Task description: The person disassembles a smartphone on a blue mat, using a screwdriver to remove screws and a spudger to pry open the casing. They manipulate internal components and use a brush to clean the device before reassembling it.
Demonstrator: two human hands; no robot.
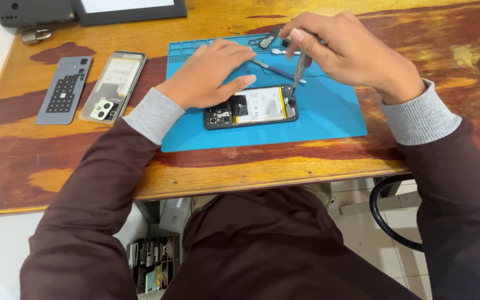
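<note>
On a worn wooden table (418,33), a grey back cover (64,90) and a second phone (113,86) lie at the left. On a blue mat (329,111), the left hand (209,75) rests flat, fingers spread, steadying an opened phone (251,106). The right hand (343,50) pinches a screwdriver (299,68) upright over the phone's right end, with tweezers (276,70) lying just behind.

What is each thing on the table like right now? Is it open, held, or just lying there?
Opened phone: back off, insides showing, flat on the blue mat.
Left hand: pressing on the phone's top edge.
Right hand: gripping the screwdriver.
Screwdriver: upright, tip at the phone's corner.
Tweezers: lying loose on the mat.
Second phone: flat on the table.
Grey back cover: off, flat.
</note>
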